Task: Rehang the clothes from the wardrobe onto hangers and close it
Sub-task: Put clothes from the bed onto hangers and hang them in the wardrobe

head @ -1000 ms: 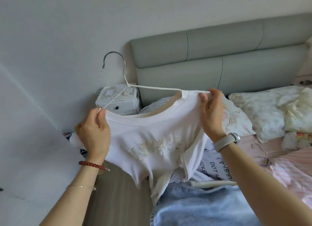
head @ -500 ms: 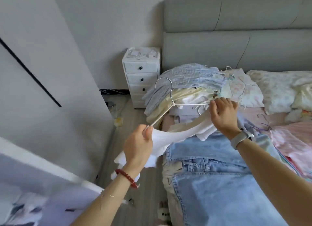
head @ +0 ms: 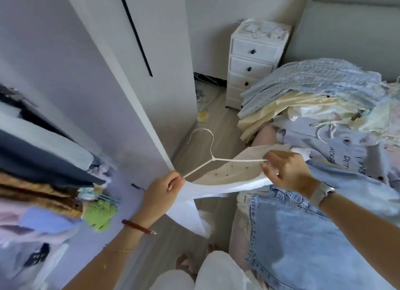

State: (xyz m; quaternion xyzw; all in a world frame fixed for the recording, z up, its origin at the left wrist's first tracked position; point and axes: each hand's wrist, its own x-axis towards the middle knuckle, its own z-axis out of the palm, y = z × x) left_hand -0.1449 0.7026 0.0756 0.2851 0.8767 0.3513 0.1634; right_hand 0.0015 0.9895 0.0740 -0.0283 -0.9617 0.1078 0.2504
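Head view: since half a second ago I have swung from the bed toward the open wardrobe [head: 49,160]. My left hand [head: 161,192] and right hand [head: 285,170] each pinch a shoulder of the white T-shirt [head: 227,181] on its white wire hanger [head: 211,151]. I keep both shoulders seated and lead hook-first to the rail.

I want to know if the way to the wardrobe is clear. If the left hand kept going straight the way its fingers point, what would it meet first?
Probably the wardrobe door, whose edge stands just beyond the left hand gripping the hanger; depth is uncertain.
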